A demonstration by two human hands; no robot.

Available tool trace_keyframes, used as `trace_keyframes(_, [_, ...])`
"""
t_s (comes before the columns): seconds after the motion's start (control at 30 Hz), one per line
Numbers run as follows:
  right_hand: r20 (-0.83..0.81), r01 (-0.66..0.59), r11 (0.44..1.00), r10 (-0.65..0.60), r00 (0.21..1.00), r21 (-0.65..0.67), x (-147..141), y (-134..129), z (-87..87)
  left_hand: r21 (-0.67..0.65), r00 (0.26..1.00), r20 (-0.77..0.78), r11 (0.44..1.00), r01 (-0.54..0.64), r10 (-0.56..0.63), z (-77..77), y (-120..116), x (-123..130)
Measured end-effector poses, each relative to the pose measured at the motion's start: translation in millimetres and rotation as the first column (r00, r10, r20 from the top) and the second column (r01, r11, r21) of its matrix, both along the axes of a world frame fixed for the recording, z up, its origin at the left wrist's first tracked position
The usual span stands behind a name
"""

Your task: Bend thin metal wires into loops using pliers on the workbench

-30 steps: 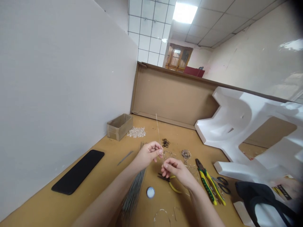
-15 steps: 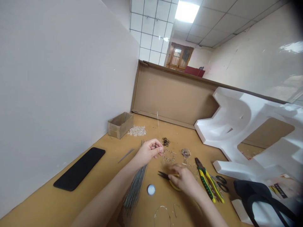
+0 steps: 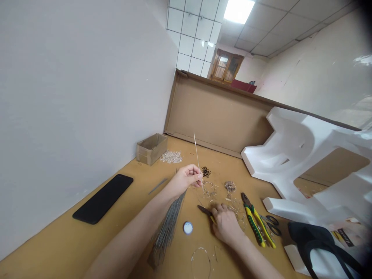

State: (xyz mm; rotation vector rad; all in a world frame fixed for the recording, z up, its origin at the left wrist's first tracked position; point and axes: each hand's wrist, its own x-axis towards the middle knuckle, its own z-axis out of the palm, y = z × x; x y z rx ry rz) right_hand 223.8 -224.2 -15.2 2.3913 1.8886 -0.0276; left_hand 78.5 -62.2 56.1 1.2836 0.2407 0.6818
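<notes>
My left hand (image 3: pixel 186 179) pinches a thin straight wire (image 3: pixel 197 155) that stands up from its fingertips. My right hand (image 3: pixel 226 224) is closed over the yellow handles of small pliers (image 3: pixel 205 210), with their dark jaws pointing left. Beside these hands lie a loose tangle of fine wire (image 3: pixel 209 189), a cluster of black rubber rings (image 3: pixel 206 171) and a small wire bundle (image 3: pixel 229 186). Under my left forearm lies a sheaf of grey wire rods (image 3: pixel 165 236).
The tan tabletop (image 3: pixel 124 240) holds a black mat (image 3: pixel 102 198), a cardboard box (image 3: pixel 151 149), a pile of clear rings (image 3: pixel 171 157), larger green-yellow pliers (image 3: pixel 255 225), scissors (image 3: pixel 271 225) and a bottle cap (image 3: pixel 188 228). White foam packing (image 3: pixel 302 162) stands at right.
My right hand has left the wire near my left hand and come down onto the small pliers, which it now covers. My left hand still pinches the wire.
</notes>
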Motion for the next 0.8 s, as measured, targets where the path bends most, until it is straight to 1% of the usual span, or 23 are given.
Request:
trace_keyframes(0.07, [-0.15, 0.033, 0.999, -0.027, 0.988, 0.04, 6.0, 0.1, 6.9, -0.032, 0.999, 0.033, 0.999, 0.043, -0.042, 2.3, -0.9, -2.4])
trace_keyframes(0.1, [-0.248, 0.048, 0.996, -0.029, 0.968, 0.07, 9.0, 0.2, 11.5, -0.037, 0.997, 0.049, 0.997, 0.061, -0.059, 2.9, -1.1, -3.3])
trace_keyframes(0.13, [-0.363, 0.045, 0.994, -0.007, 0.932, 0.095, 11.5, 0.5, 16.9, -0.033, 0.996, 0.062, 0.997, 0.073, -0.071, 3.3, -1.1, -4.1])
trace_keyframes(0.17, [-0.484, 0.029, 0.99, 0.04, 0.874, 0.135, 13.3, 1.0, 23.1, -0.024, 0.994, 0.072, 0.996, 0.081, -0.079, 3.7, -1.2, -4.7])
trace_keyframes(0.2, [-0.603, 0.016, 0.985, 0.091, 0.792, 0.17, 14.3, 1.9, 29.8, -0.011, 0.994, 0.077, 0.996, 0.084, -0.083, 4.3, -1.2, -5.3])
trace_keyframes(0.23, [-0.723, 0.005, 0.986, 0.119, 0.681, 0.167, 14.4, 3.0, 36.7, 0.003, 0.993, 0.082, 0.996, 0.087, -0.087, 5.1, -1.3, -6.0])
trace_keyframes(0.27, [-0.823, -0.028, 0.991, 0.125, 0.555, 0.132, 13.8, 4.5, 43.3, 0.017, 0.992, 0.087, 0.996, 0.088, -0.09, 6.1, -1.5, -6.7])
trace_keyframes(0.3, [-0.889, -0.06, 0.993, 0.122, 0.441, 0.106, 12.7, 6.3, 49.2, 0.03, 0.991, 0.092, 0.996, 0.09, -0.092, 7.3, -1.8, -7.6])
trace_keyframes(0.33, [-0.927, -0.092, 0.992, 0.114, 0.357, 0.087, 11.5, 8.3, 54.0, 0.041, 0.991, 0.099, 0.995, 0.09, -0.094, 8.7, -2.1, -8.5])
trace_keyframes(0.37, [-0.949, -0.12, 0.99, 0.108, 0.298, 0.075, 10.3, 10.3, 57.3, 0.049, 0.99, 0.103, 0.995, 0.092, -0.097, 10.1, -2.4, -9.5])
trace_keyframes(0.4, [-0.96, -0.138, 0.988, 0.107, 0.259, 0.072, 9.5, 12.5, 59.1, 0.054, 0.989, 0.106, 0.994, 0.094, -0.099, 11.4, -2.8, -10.4])
trace_keyframes(0.47, [-0.969, -0.162, 0.984, 0.111, 0.222, 0.076, 9.8, 16.3, 58.6, 0.057, 0.989, 0.106, 0.994, 0.097, -0.102, 13.6, -3.7, -12.0])
trace_keyframes(0.53, [-0.971, -0.166, 0.983, 0.116, 0.211, 0.082, 12.3, 18.9, 55.5, 0.052, 0.989, 0.106, 0.994, 0.093, -0.098, 14.6, -4.3, -12.7])
trace_keyframes(0.63, [-0.97, -0.143, 0.984, 0.132, 0.206, 0.103, 17.0, 19.5, 53.4, 0.045, 0.991, 0.107, 0.996, 0.079, -0.084, 13.6, -4.7, -11.3])
trace_keyframes(0.8, [-0.966, -0.149, 0.984, 0.128, 0.227, 0.095, 18.8, 16.8, 58.7, 0.026, 0.994, 0.073, 0.997, 0.077, -0.078, 4.9, -3.7, -4.8])
